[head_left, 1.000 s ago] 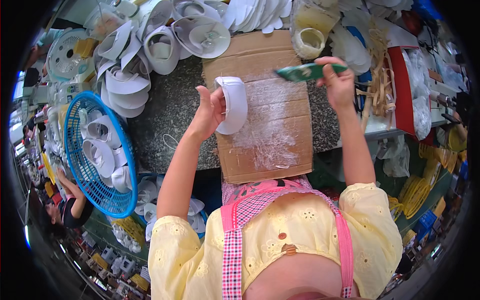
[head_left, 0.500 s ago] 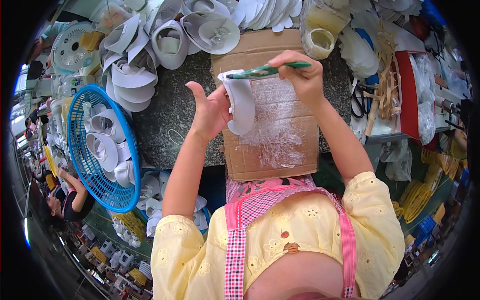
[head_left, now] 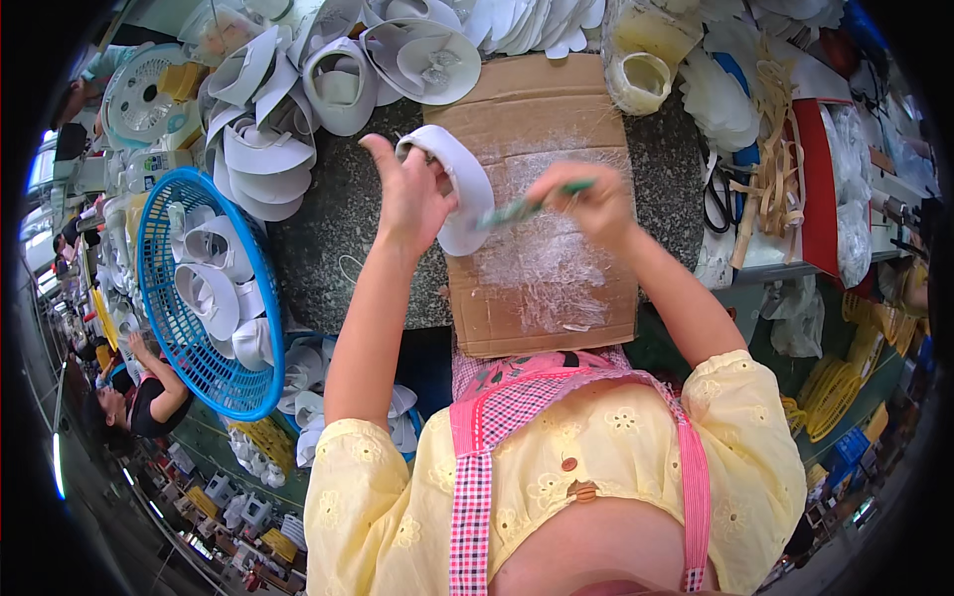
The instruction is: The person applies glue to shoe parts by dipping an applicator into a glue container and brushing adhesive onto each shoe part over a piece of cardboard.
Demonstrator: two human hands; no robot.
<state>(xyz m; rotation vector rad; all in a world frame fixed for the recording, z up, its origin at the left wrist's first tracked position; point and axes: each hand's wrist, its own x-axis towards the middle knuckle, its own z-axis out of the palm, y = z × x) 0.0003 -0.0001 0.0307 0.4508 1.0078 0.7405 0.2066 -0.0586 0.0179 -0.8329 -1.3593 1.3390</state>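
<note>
1. Two hands work closer together than half a second ago over the cardboard sheet (head_left: 542, 189), which lies on the dark stone bench (head_left: 328, 248); the sheet's middle is smeared with shiny glue streaks.
2. Beside the bench on the left, the blue basket (head_left: 169, 348) of white pieces sits where it was.
3. Left hand (head_left: 412, 199) is clamped on a curved white shoe piece (head_left: 459, 194), held up over the sheet's left edge; its long axis runs from upper left to lower right, and the palm hides its left end.
4. Right hand (head_left: 586, 204) has dropped lower and pinches a green-handled brush (head_left: 527, 207), now pointing left and slightly down, its tip touching the white piece; the bristles are too blurred to make out.
</note>
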